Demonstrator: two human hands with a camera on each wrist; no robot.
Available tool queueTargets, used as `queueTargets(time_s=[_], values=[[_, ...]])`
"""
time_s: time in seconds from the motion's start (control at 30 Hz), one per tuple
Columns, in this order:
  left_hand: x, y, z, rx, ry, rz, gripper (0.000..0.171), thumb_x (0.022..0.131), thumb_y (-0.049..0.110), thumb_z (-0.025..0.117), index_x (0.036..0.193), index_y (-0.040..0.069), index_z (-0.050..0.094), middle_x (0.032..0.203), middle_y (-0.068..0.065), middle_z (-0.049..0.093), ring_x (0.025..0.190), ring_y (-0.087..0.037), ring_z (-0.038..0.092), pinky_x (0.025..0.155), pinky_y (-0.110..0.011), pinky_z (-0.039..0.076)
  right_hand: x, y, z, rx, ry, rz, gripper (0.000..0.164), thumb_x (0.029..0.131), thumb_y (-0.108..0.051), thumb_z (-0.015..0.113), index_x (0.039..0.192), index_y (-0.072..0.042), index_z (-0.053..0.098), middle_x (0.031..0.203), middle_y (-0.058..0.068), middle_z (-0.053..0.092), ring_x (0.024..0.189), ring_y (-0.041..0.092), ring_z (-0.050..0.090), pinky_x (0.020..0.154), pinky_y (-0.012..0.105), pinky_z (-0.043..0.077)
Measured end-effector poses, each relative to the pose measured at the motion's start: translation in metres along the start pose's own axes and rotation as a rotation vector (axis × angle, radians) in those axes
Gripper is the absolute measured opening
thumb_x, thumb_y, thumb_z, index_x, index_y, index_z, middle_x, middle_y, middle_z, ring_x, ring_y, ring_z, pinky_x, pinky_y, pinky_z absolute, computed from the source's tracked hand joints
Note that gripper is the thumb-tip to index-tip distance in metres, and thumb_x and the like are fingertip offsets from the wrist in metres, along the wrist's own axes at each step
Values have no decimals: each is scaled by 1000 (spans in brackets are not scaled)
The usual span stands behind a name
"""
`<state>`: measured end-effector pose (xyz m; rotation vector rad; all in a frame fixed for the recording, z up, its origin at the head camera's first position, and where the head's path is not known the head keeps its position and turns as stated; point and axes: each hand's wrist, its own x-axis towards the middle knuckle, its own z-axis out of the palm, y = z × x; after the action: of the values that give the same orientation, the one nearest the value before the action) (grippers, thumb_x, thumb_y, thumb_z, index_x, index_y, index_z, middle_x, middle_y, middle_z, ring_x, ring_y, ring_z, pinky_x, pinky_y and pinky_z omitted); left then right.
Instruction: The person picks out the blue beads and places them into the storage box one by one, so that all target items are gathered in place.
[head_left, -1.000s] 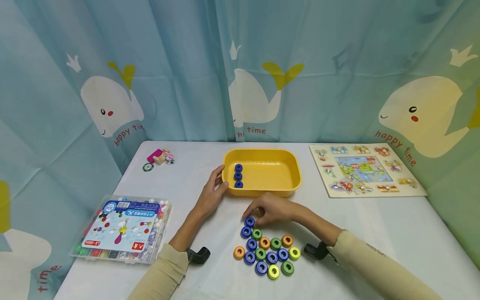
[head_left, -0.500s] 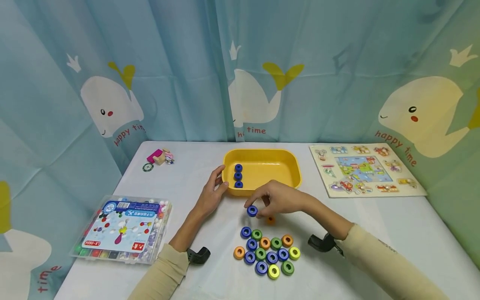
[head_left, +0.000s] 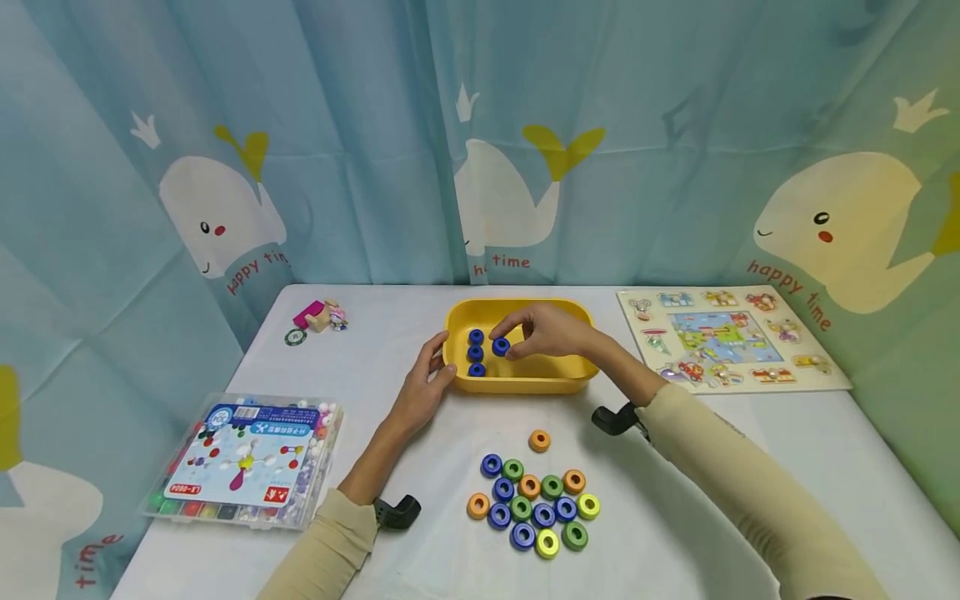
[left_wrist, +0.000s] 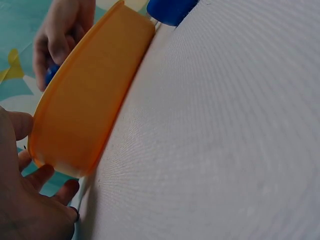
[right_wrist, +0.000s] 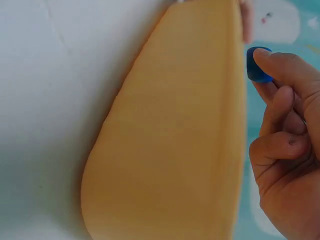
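My right hand (head_left: 551,332) pinches a blue ring-shaped bead (head_left: 501,347) between thumb and fingertips, over the left half of the yellow tray (head_left: 547,386). Beside it, several blue beads (head_left: 476,353) stand in a column along the tray's left end. My left hand (head_left: 422,390) grips that end, thumb at the near corner and fingers around the outside. In the left wrist view, those fingers (left_wrist: 41,176) touch the tray's end wall. The right wrist view shows the pinched bead (right_wrist: 258,65) just beyond the tray's rim.
Loose orange, green, yellow and blue beads (head_left: 543,516) lie in a group nearer me, with one orange bead (head_left: 539,441) apart. A clear box of molecule-model parts (head_left: 243,458) sits at left. Small toys (head_left: 321,317) lie back left, a wooden puzzle board (head_left: 735,340) at right.
My right hand has lifted a blue bead from the group and carried it forward over the tray. An orange bead now lies apart from the group. My left hand stays at the tray.
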<state>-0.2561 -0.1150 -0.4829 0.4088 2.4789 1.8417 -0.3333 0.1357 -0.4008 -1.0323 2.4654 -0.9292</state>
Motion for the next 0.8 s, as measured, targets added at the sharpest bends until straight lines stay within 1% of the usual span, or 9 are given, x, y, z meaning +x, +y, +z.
queueTargets(time_s=[0.07, 0.13, 0.23, 0.33, 0.47, 0.6, 0.7, 0.8], values=[[-3, 8, -2, -6, -17, -1, 55, 98, 20, 46, 148, 16, 22, 150, -4, 23, 130, -28, 35, 104, -43, 30, 9, 9, 2, -11, -16, 12, 33, 79, -24, 75, 110, -17, 70, 106, -10, 65, 59, 20, 49, 53, 27, 41], [-7, 18, -4, -9, -28, 2, 55, 98, 21, 46, 147, 12, 22, 150, -8, 22, 130, -30, 35, 104, -43, 30, 16, 16, 5, -16, -40, 17, 32, 79, -22, 75, 110, -17, 70, 106, -9, 65, 64, 21, 52, 56, 29, 43], [-11, 29, -5, 10, -24, 5, 55, 98, 22, 46, 147, 9, 23, 150, -11, 23, 129, -31, 36, 103, -43, 31, 22, 24, 10, -5, -74, 11, 30, 79, -18, 74, 109, -18, 71, 105, -10, 66, 72, 23, 54, 61, 31, 46], [-11, 31, -5, 9, -17, 13, 55, 98, 21, 46, 146, 8, 23, 150, -12, 23, 129, -33, 36, 103, -45, 31, 25, 30, 15, 16, -107, 9, 28, 79, -15, 73, 108, -19, 71, 106, -9, 66, 81, 21, 56, 67, 33, 49], [-11, 32, -5, 2, -13, 13, 55, 98, 18, 47, 146, 8, 23, 150, -12, 23, 129, -34, 36, 103, -47, 30, 28, 36, 21, 17, -147, 2, 28, 80, -12, 72, 106, -22, 72, 106, -11, 65, 87, 18, 56, 71, 32, 49], [-12, 33, -5, 8, -9, 1, 56, 97, 18, 47, 146, 8, 24, 150, -12, 24, 129, -32, 36, 103, -46, 30, 29, 38, 26, 22, -170, 6, 28, 80, -10, 72, 105, -23, 72, 103, -11, 65, 82, 19, 56, 67, 30, 49], [-12, 33, -5, 13, -7, -3, 55, 97, 19, 47, 146, 9, 24, 150, -12, 24, 129, -31, 36, 103, -45, 31, 28, 38, 29, 27, -172, 24, 28, 80, -9, 72, 104, -23, 72, 102, -11, 65, 81, 18, 55, 67, 30, 49], [-12, 34, -4, 19, -4, -2, 55, 97, 19, 47, 146, 10, 24, 149, -11, 25, 129, -31, 37, 103, -45, 31, 28, 38, 31, 30, -173, 37, 27, 81, -9, 72, 105, -23, 72, 102, -12, 65, 83, 17, 55, 71, 30, 49]])
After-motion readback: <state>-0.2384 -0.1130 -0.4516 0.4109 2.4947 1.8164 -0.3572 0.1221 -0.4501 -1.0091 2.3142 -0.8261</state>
